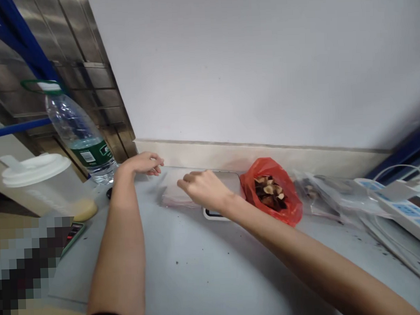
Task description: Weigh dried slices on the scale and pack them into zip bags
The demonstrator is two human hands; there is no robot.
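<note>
My left hand hovers over the back left of the table, its fingers loosely apart and nothing visible in them. To its right, my right hand has curled fingers pressed together; whatever they hold, if anything, is hidden. Below that hand lies a stack of clear plastic bags. A white digital scale sits partly behind my right wrist, which covers much of its display. Touching the scale's right side is an open red plastic bag holding dried brown and cream pieces, perhaps mushrooms.
At the left stand a large water bottle and a lidded plastic cup. Filled clear bags and a white power strip with cables lie at the right. Dark crumbs dot the table; a wall rises behind it.
</note>
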